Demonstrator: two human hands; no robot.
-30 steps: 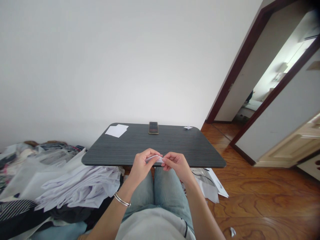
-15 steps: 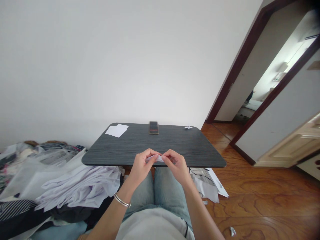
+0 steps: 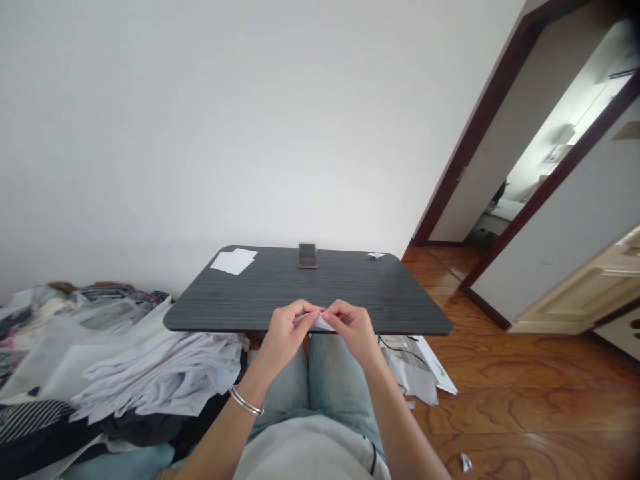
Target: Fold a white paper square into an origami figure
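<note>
Between my two hands is a small folded piece of white paper [image 3: 323, 322], held just above the near edge of the dark table [image 3: 280, 287]. My left hand [image 3: 290, 327] pinches it from the left with thumb and forefinger. From the other side, my right hand [image 3: 351, 327] does the same, its fingertips almost meeting the left ones. Much of the paper is hidden behind the fingers, so its exact folded shape is hard to make out.
White paper sheets [image 3: 234, 261] lie at the table's back left. A phone-like device [image 3: 307, 255] stands at the back middle, and a small folded white paper figure [image 3: 377, 255] at the back right. Heaped clothes and fabric [image 3: 160, 373] fill the left side. A wall [image 3: 300, 133] rises behind.
My fingertips have drawn slightly closer together over the paper, and its visible part has shifted a little to the right. Everything else looks unchanged.
</note>
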